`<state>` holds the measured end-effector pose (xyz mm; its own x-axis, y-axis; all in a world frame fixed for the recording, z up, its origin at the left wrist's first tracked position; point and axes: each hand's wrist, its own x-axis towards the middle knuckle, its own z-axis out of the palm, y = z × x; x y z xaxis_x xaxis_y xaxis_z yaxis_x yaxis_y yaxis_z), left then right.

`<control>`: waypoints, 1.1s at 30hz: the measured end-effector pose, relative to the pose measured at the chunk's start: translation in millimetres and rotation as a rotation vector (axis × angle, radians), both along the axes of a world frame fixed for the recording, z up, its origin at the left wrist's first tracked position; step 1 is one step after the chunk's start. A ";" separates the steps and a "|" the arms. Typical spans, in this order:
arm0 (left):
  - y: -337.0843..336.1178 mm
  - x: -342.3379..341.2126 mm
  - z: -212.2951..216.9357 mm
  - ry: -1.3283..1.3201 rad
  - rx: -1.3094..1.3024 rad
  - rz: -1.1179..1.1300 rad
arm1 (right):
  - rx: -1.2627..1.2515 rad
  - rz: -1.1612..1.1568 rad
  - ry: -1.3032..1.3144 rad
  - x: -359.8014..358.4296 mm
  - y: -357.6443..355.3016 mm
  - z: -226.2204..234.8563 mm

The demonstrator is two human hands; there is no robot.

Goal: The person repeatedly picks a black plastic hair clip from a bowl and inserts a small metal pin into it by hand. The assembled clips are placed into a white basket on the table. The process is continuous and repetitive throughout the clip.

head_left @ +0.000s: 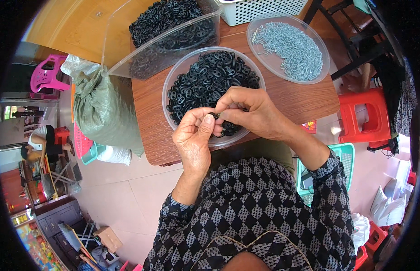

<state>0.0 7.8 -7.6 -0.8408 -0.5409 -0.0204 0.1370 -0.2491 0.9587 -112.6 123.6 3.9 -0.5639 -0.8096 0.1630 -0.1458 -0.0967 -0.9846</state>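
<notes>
Bright, even daylight is filling the scene, and colours are reading clearly. The pale floor (128,189) is glaring at the right, beside the red stool (366,115), where it is washing out almost to white. The hands (228,119) are casting only a soft, faint shadow over the round bowl (174,81), and the wooden surface (300,97) is showing a mild sheen. The fisheye lens is bending straight edges toward the rim, a black vignette is ringing the picture, and things near the edges are looking squeezed and slightly soft.

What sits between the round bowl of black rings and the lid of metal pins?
Only bare wooden table separates the bowl of black rings from the lid of metal pins, per the head view.
</notes>
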 end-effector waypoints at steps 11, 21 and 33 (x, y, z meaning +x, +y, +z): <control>-0.8 3.2 0.5 -0.060 -0.109 0.048 | -0.015 -0.105 -0.240 7.8 -6.0 -12.3; -0.3 6.5 -2.6 -0.044 -0.242 0.052 | -0.019 -0.094 -0.221 9.4 -9.3 -17.5; -0.6 6.2 -8.2 -0.072 -0.675 0.130 | -0.026 -0.131 -0.156 16.1 -16.1 -11.2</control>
<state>6.3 7.2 -15.8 -0.7772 -0.5515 0.3031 0.0556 0.4197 0.9060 -96.5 107.6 -7.3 -0.6844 -0.7242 0.0847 -0.0042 -0.1122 -0.9937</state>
